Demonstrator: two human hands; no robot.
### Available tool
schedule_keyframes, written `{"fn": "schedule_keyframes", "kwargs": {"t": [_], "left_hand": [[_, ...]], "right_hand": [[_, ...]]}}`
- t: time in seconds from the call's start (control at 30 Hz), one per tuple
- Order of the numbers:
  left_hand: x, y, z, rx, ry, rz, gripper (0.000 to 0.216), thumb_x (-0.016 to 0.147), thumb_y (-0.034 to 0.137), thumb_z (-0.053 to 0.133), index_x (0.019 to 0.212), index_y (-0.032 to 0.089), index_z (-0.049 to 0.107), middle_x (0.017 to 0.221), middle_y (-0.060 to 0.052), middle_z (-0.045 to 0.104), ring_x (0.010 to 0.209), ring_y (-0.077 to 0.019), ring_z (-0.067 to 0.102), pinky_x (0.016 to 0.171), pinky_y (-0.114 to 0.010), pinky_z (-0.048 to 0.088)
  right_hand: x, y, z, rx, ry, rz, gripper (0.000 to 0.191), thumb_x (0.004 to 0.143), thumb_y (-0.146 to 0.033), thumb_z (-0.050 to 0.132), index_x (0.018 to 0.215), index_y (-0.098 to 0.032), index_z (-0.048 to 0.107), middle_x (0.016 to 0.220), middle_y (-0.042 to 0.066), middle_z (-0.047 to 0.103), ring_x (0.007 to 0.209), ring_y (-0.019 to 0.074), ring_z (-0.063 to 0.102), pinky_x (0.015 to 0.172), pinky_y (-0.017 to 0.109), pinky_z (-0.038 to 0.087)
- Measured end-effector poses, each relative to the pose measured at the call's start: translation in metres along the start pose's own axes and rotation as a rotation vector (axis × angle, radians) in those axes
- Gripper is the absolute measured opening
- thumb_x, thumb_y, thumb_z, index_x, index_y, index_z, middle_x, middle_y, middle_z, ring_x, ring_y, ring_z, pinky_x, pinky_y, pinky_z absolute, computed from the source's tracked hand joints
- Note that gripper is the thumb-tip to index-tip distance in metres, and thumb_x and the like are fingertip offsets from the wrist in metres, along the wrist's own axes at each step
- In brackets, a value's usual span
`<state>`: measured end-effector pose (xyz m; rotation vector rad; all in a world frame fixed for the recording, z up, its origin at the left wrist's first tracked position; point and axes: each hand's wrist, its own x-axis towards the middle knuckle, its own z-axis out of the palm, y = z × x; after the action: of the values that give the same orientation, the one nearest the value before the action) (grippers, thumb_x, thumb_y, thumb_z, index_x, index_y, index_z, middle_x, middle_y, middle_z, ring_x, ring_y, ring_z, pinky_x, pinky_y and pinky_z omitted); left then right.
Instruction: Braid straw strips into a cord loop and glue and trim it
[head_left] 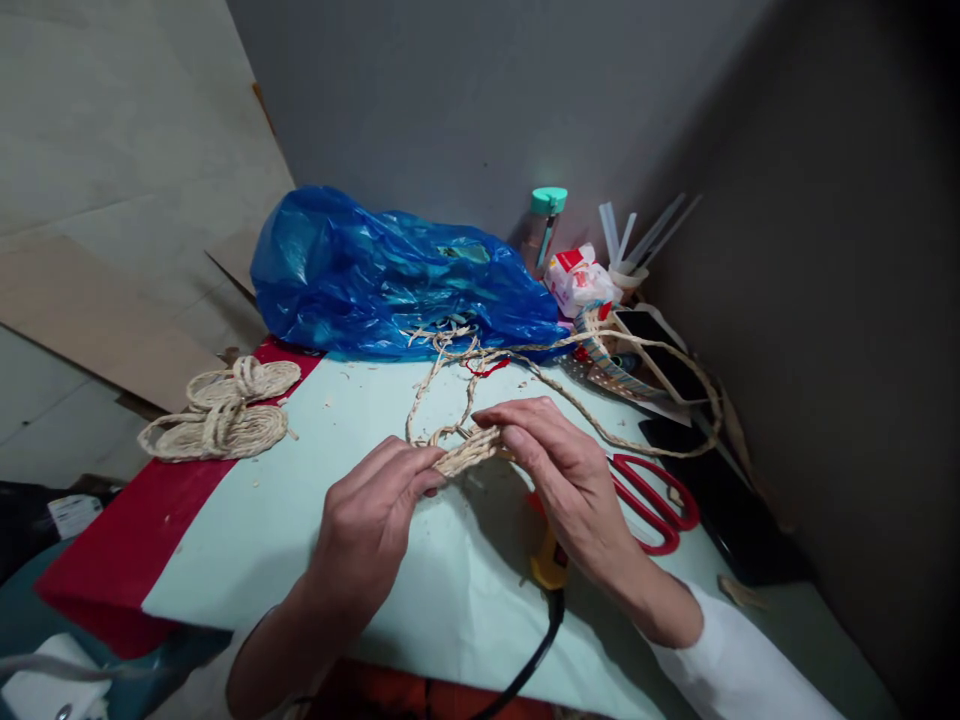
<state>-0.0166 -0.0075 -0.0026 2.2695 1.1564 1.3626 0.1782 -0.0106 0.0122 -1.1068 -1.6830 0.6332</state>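
Glue sticks [626, 232] upright in small cup [628, 279]

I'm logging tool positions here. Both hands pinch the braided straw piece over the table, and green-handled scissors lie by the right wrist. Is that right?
Not quite: in the head view the scissors have red handles, not green. The rest holds: the left hand and right hand both pinch the braided straw piece over the table, and the scissors lie by the right wrist.

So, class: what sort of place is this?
Probably a home craft table: both hands pinch a straw braid, beside finished straw sandals, red scissors and glue sticks.
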Motion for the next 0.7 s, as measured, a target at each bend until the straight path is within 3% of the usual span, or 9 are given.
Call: {"fn": "schedule_keyframes", "kwargs": {"t": [0.13, 0.3, 0.43, 0.53, 0.7], "left_hand": [[-0.001, 0.000, -0.004, -0.012, 0.025, -0.066, 0.017, 0.090, 0.007, 0.056, 0.093, 0.014, 0.072, 0.074, -0.001, 0.067, 0.064, -0.0103, 0.061, 0.061, -0.019, 0.049], [-0.002, -0.001, -0.006, -0.024, 0.072, -0.141, 0.018, 0.090, 0.010, 0.057, 0.090, 0.017, 0.074, 0.072, 0.000, 0.068, 0.060, -0.0115, 0.060, 0.058, -0.022, 0.048], [-0.003, -0.003, -0.003, -0.016, 0.111, -0.072, 0.020, 0.089, 0.006, 0.055, 0.089, 0.014, 0.073, 0.074, -0.005, 0.071, 0.066, -0.0147, 0.062, 0.059, -0.024, 0.050], [-0.002, -0.002, -0.002, -0.016, 0.099, 0.015, 0.021, 0.089, 0.005, 0.052, 0.088, 0.011, 0.072, 0.070, -0.007, 0.069, 0.065, -0.0159, 0.059, 0.060, -0.027, 0.050], [-0.001, -0.001, -0.003, -0.055, -0.005, -0.084, 0.026, 0.094, 0.009, 0.047, 0.101, 0.009, 0.072, 0.084, -0.011, 0.071, 0.078, -0.0174, 0.066, 0.070, -0.028, 0.055]], "right_hand": [[-0.001, -0.002, 0.002, 0.071, -0.081, 0.010, 0.024, 0.099, -0.022, 0.053, 0.118, -0.022, 0.067, 0.111, 0.003, 0.070, 0.104, 0.0161, 0.058, 0.093, 0.032, 0.044], [-0.002, 0.003, 0.005, 0.056, -0.073, -0.033, 0.020, 0.096, -0.021, 0.058, 0.110, -0.023, 0.071, 0.096, 0.004, 0.071, 0.091, 0.0175, 0.062, 0.080, 0.031, 0.049], [-0.006, 0.003, 0.006, -0.005, -0.060, -0.133, 0.026, 0.095, -0.017, 0.058, 0.116, -0.026, 0.070, 0.097, 0.004, 0.072, 0.089, 0.0177, 0.062, 0.077, 0.030, 0.050], [-0.008, 0.005, 0.005, -0.051, -0.044, -0.167, 0.027, 0.094, -0.015, 0.058, 0.115, -0.027, 0.070, 0.096, 0.003, 0.071, 0.089, 0.0157, 0.063, 0.076, 0.026, 0.050], [-0.007, 0.014, 0.002, -0.161, -0.075, -0.178, 0.025, 0.095, -0.021, 0.057, 0.116, -0.031, 0.068, 0.100, 0.002, 0.069, 0.089, 0.0154, 0.065, 0.074, 0.023, 0.052]]}}
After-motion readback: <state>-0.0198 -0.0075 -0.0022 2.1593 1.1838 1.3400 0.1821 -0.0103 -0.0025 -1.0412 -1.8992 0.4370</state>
